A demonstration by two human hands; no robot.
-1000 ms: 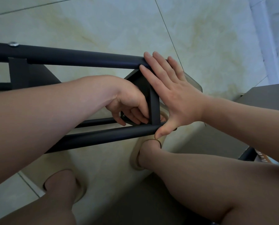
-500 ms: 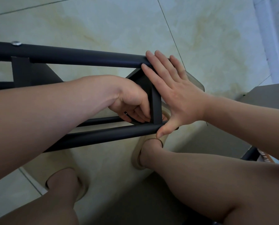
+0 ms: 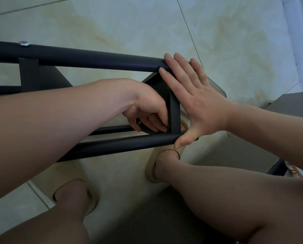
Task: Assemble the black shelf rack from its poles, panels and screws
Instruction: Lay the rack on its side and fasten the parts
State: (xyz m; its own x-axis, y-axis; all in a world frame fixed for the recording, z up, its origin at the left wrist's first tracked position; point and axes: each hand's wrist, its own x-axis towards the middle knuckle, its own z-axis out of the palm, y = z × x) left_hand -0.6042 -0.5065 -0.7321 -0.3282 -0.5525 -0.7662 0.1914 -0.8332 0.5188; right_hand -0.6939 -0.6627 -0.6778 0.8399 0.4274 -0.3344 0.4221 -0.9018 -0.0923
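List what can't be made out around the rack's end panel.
All head view.
- Dark bit in the left hand: its fingers cover most of it; screw or tool, cannot tell.
- Joint of panel and upper pole: under the right hand.
- Upper pole's left end: cut off by the frame edge.
- Lower pole's left part: behind the left forearm.

Left forearm enters from the left edge; the left hand (image 3: 147, 110) is turned knuckles-up, its fingers (image 3: 156, 124) curled round the lower corner of the panel (image 3: 174, 110). Right forearm enters from the right edge; the right hand (image 3: 200, 103) lies flat against the panel's outer side, fingers straight and close together, thumb splayed downward.
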